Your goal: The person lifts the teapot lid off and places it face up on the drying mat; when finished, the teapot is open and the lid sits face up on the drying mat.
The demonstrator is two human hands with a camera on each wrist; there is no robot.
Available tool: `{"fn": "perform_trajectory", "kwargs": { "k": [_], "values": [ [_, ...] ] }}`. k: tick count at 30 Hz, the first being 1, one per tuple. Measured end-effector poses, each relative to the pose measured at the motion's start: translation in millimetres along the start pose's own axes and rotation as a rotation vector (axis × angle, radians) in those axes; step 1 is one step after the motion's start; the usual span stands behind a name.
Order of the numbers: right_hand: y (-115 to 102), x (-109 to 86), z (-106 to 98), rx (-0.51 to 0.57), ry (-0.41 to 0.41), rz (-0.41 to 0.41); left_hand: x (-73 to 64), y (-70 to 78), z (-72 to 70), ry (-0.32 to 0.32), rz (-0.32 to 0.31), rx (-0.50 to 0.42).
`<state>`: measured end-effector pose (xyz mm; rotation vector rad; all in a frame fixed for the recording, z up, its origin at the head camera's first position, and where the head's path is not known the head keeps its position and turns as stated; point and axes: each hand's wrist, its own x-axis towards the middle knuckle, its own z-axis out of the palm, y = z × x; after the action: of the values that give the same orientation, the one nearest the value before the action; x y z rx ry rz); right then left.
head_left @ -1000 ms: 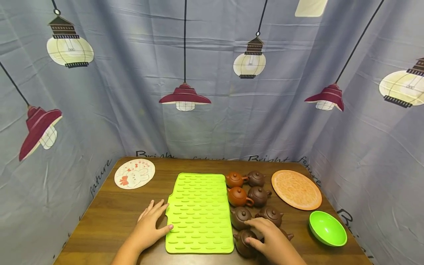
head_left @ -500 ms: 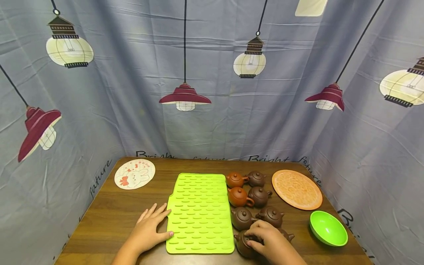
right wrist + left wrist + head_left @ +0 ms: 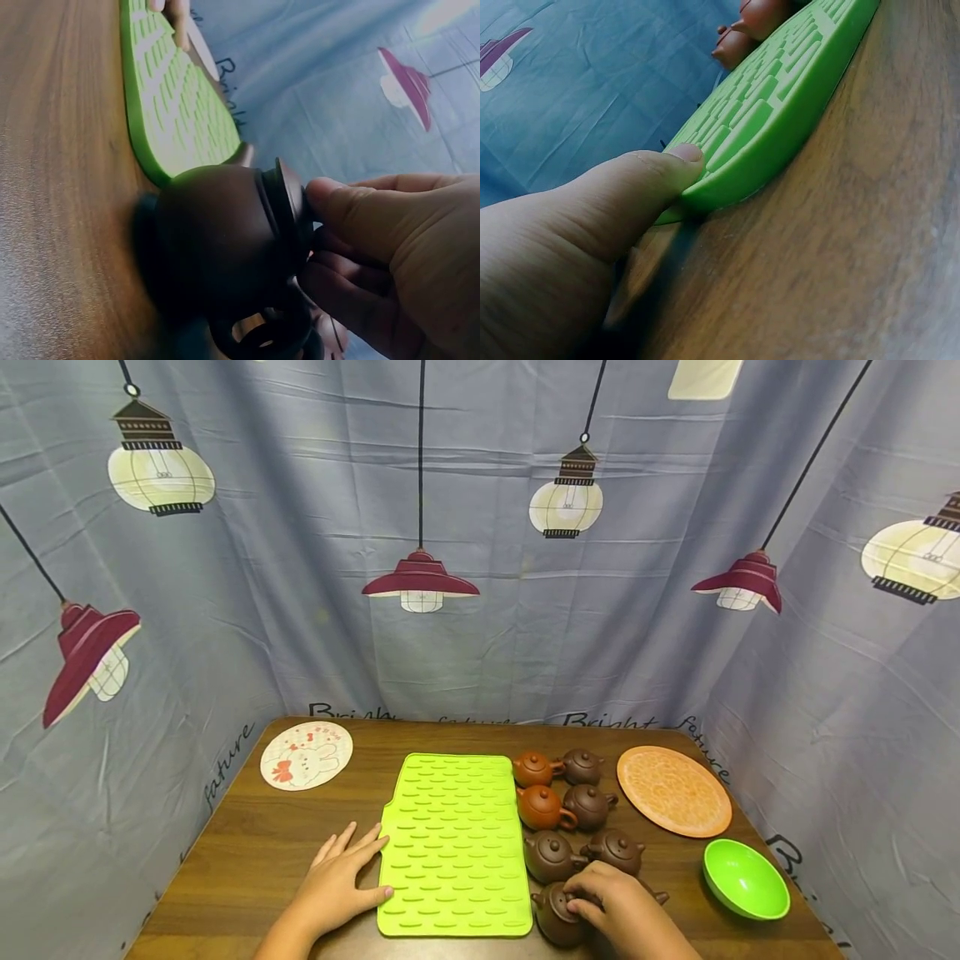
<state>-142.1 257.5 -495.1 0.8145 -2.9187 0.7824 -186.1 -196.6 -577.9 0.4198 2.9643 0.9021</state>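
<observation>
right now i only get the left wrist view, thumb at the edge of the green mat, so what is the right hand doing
Observer: The right hand grips a dark brown teapot at its lid, beside the near right corner of the green mat.
Operator: ok, anything further right of that
Observer: Yes, a green bowl stands near the right edge of the table.
Operator: and over at the far left
Observer: A round white mat with a rabbit print lies near the far left corner.
</observation>
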Motion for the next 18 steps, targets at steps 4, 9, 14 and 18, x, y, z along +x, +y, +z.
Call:
{"fn": "perform_trajectory", "kwargs": {
  "k": [4, 9, 14, 18],
  "values": [
    [-2.3, -0.1, -1.4, -0.031, 0.018, -0.013, -0.6, 1.3, 0.3, -0.005, -0.003, -0.01],
    [-5.5, 0.1, 0.7, -0.017, 0.099, -0.035, 0.2, 1.4, 0.9, -0.002, -0.004, -0.018],
    [-10.0, 3.8, 3.4, 0.063, 0.128, -0.016, 0.5, 1.2, 0.8, 0.008, 0.0, -0.02],
    [-14.3, 7.9, 5.1, 0.112, 0.129, 0.021, 0.3, 1.3, -0.1, 0.0, -0.002, -0.026]
  ]
}}
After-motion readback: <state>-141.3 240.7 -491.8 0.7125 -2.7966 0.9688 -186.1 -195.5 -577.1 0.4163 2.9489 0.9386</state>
